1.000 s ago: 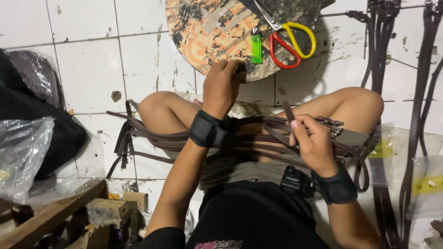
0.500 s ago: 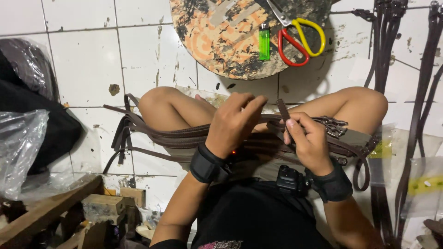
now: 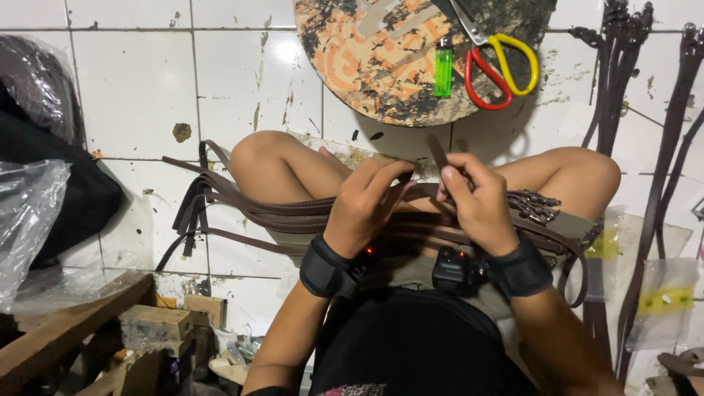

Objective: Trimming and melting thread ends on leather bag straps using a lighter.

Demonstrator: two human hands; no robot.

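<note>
Both hands pinch one brown strap end over your lap, centre frame.
Your left hand (image 3: 364, 205) and right hand (image 3: 477, 202) grip the strap (image 3: 438, 152); a strap bundle (image 3: 279, 216) lies across your thighs, with scissors (image 3: 499, 70) and a green lighter (image 3: 443, 67) on the round board (image 3: 374, 59) above.

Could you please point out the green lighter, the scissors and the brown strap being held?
green lighter (image 3: 443, 69), head view, middle of its body.
scissors (image 3: 499, 67), head view, where the red and yellow handles meet.
brown strap (image 3: 438, 152), head view, raised end.
</note>
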